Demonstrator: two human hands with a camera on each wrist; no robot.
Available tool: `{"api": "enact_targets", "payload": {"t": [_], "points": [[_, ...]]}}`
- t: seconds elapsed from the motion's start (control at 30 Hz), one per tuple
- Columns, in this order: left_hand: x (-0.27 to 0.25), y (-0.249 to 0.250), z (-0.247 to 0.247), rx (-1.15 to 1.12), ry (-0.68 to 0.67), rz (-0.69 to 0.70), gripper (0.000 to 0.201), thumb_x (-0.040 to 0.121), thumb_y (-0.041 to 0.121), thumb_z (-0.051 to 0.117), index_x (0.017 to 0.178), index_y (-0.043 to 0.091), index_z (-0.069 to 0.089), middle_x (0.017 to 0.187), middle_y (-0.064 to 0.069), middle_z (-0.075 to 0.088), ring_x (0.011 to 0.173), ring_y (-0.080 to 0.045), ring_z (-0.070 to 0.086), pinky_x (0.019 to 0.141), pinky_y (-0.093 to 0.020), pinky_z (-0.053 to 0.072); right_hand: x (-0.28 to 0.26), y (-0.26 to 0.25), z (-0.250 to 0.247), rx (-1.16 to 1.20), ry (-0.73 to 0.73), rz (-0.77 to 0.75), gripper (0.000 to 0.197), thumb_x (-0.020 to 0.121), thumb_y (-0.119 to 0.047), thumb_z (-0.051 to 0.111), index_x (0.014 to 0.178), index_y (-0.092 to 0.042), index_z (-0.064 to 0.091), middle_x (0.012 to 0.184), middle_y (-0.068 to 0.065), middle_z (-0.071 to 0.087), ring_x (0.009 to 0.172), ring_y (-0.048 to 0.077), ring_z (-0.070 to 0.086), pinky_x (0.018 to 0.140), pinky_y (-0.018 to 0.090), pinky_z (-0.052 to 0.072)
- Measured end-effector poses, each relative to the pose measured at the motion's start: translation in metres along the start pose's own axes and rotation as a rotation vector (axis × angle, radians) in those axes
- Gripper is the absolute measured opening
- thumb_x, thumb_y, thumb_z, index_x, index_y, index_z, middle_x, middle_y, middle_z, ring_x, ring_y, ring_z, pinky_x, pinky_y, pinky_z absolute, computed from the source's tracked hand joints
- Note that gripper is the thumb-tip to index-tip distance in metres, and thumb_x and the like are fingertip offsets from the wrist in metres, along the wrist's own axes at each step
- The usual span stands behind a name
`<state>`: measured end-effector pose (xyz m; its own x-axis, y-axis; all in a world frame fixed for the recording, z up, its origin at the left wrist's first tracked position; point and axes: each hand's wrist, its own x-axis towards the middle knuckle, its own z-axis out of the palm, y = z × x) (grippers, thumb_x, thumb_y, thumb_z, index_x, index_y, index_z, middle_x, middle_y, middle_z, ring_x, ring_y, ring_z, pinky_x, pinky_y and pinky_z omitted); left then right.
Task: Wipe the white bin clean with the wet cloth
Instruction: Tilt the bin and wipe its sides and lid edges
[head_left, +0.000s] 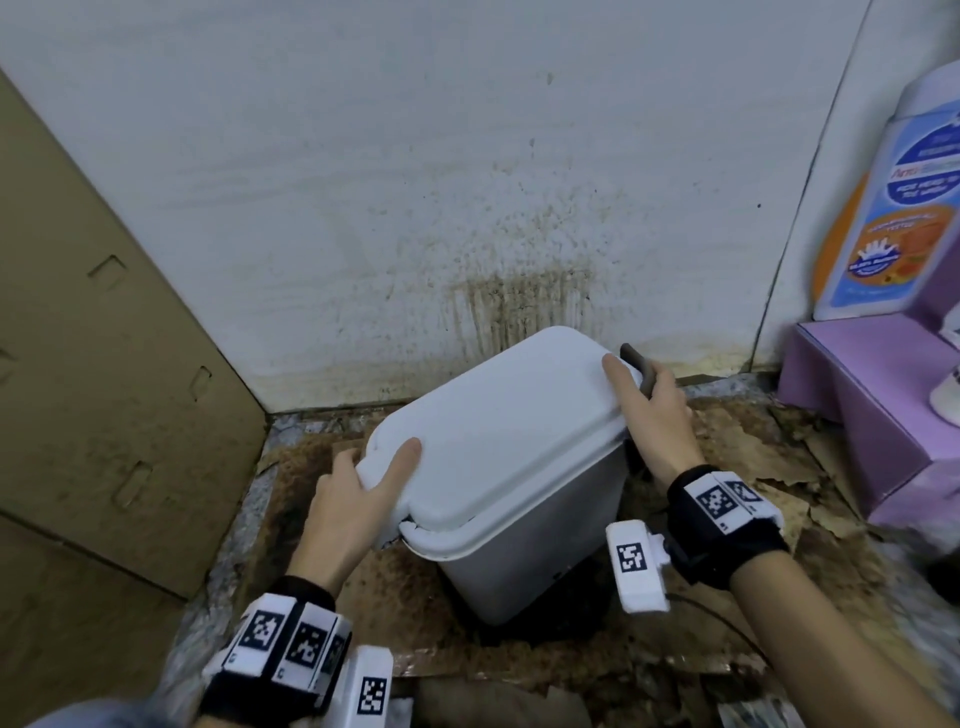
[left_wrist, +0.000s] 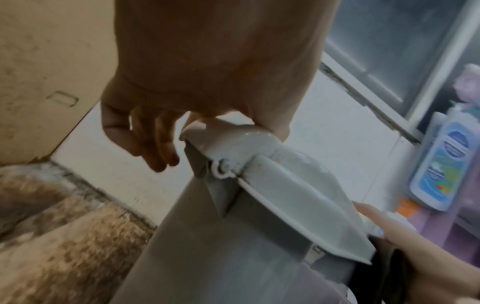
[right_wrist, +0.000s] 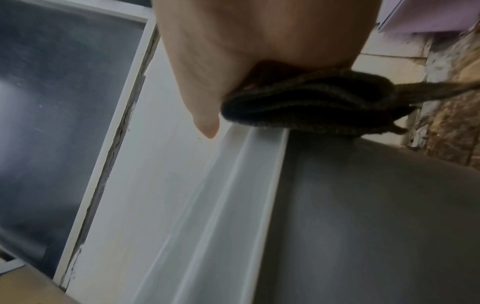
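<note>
The white bin (head_left: 535, 545) stands on the floor against the wall with its lid (head_left: 498, 415) down. My left hand (head_left: 363, 488) holds the lid's near left corner, thumb flat on top and fingers (left_wrist: 148, 144) hanging beside the bin (left_wrist: 221, 257). At the lid's far right corner my right hand (head_left: 649, 400) grips a dark folded cloth (head_left: 638, 366), with one finger stretched out on the lid. In the right wrist view the cloth (right_wrist: 311, 102) is bunched under the palm and lies against the lid's rim (right_wrist: 244, 185).
A large cardboard box (head_left: 104, 364) leans at the left. The wall (head_left: 467, 208) behind the bin is stained brown. A purple box (head_left: 883, 415) and a blue-labelled bottle (head_left: 893, 208) stand at the right. Torn, dirty cardboard (head_left: 415, 613) covers the floor.
</note>
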<state>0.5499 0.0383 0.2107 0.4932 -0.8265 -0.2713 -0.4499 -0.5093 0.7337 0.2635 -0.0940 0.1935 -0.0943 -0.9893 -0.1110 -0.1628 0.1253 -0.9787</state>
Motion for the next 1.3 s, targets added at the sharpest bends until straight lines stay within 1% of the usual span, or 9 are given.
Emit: {"api": "enact_targets", "payload": {"t": [0.17,0.27,0.4,0.57,0.73,0.8,0.93,1.13,1.3], "points": [[-0.014,-0.001,0.001,0.102,-0.055,-0.020,0.110,0.063,0.104,0.042,0.138,0.024,0.031,0.124,-0.004,0.058,0.107,-0.025,0.063,0.087,-0.046,0.056,0.016,-0.009,-0.012,0.039,-0.154,-0.050,0.058,0.090,-0.060,0.062,0.139,-0.031,0.053,0.136,-0.015,0.056,0.121,0.007,0.055,0.085,0.024,0.045],[-0.012,-0.001,0.002,0.110,-0.022,-0.016,0.096,0.067,0.100,0.045,0.121,0.021,0.040,0.113,-0.003,0.062,0.097,-0.022,0.065,0.077,-0.040,0.056,0.019,-0.006,-0.014,-0.045,-0.179,-0.100,0.059,0.085,-0.060,0.068,0.138,-0.038,0.054,0.132,-0.019,0.058,0.118,0.006,0.058,0.094,0.034,0.050],[-0.002,-0.006,0.002,0.068,-0.020,0.004,0.104,0.059,0.104,0.049,0.117,0.018,0.053,0.103,-0.005,0.069,0.087,-0.024,0.069,0.070,-0.040,0.058,0.012,-0.002,-0.014,-0.005,-0.136,-0.120,0.055,0.087,-0.052,0.070,0.138,-0.037,0.055,0.132,-0.019,0.059,0.119,0.009,0.058,0.100,0.039,0.051],[0.006,-0.007,-0.006,0.087,-0.055,0.046,0.124,0.062,0.105,0.042,0.157,0.026,0.027,0.143,-0.004,0.057,0.121,-0.027,0.062,0.098,-0.051,0.054,-0.006,0.003,-0.012,0.017,0.015,-0.130,0.054,0.085,-0.052,0.072,0.134,-0.038,0.057,0.129,-0.019,0.060,0.119,0.008,0.058,0.099,0.038,0.050],[0.023,0.011,-0.013,0.129,-0.079,0.134,0.113,0.082,0.089,0.038,0.165,0.024,-0.003,0.165,-0.009,0.035,0.145,-0.032,0.043,0.111,-0.047,0.040,-0.030,0.010,-0.001,0.012,0.213,-0.100,0.068,0.074,-0.067,0.066,0.132,-0.033,0.055,0.132,-0.009,0.058,0.128,0.020,0.051,0.105,0.047,0.046],[0.029,0.020,-0.014,0.118,-0.083,0.160,0.102,0.090,0.080,0.038,0.165,0.025,-0.005,0.165,-0.010,0.034,0.146,-0.032,0.042,0.111,-0.046,0.038,-0.043,0.013,0.004,0.008,0.295,-0.081,0.073,0.075,-0.067,0.065,0.136,-0.030,0.052,0.134,-0.005,0.055,0.131,0.022,0.047,0.107,0.048,0.043],[0.039,0.024,-0.011,0.076,-0.084,0.178,0.089,0.097,0.070,0.038,0.165,0.030,-0.004,0.167,-0.010,0.030,0.148,-0.032,0.038,0.112,-0.044,0.035,-0.065,0.015,0.016,-0.001,0.371,-0.082,0.066,0.087,-0.053,0.067,0.142,-0.022,0.045,0.141,-0.001,0.046,0.135,0.019,0.035,0.103,0.032,0.032],[0.051,0.018,-0.006,0.118,-0.029,0.199,0.101,0.080,0.093,0.028,0.163,0.041,0.001,0.165,-0.008,0.035,0.149,-0.036,0.035,0.120,-0.059,0.028,-0.062,0.019,0.015,0.050,0.340,-0.089,0.049,0.100,-0.046,0.050,0.143,-0.023,0.045,0.142,0.003,0.046,0.137,0.022,0.034,0.106,0.037,0.033],[0.045,0.020,0.006,0.225,0.109,0.226,0.073,0.103,0.065,0.024,0.165,0.027,0.013,0.166,-0.008,0.031,0.154,-0.032,0.023,0.123,-0.054,0.011,-0.051,0.021,0.005,0.163,0.291,-0.063,0.042,0.106,-0.038,0.039,0.143,-0.020,0.049,0.133,-0.001,0.052,0.123,0.017,0.046,0.096,0.031,0.034]]}}
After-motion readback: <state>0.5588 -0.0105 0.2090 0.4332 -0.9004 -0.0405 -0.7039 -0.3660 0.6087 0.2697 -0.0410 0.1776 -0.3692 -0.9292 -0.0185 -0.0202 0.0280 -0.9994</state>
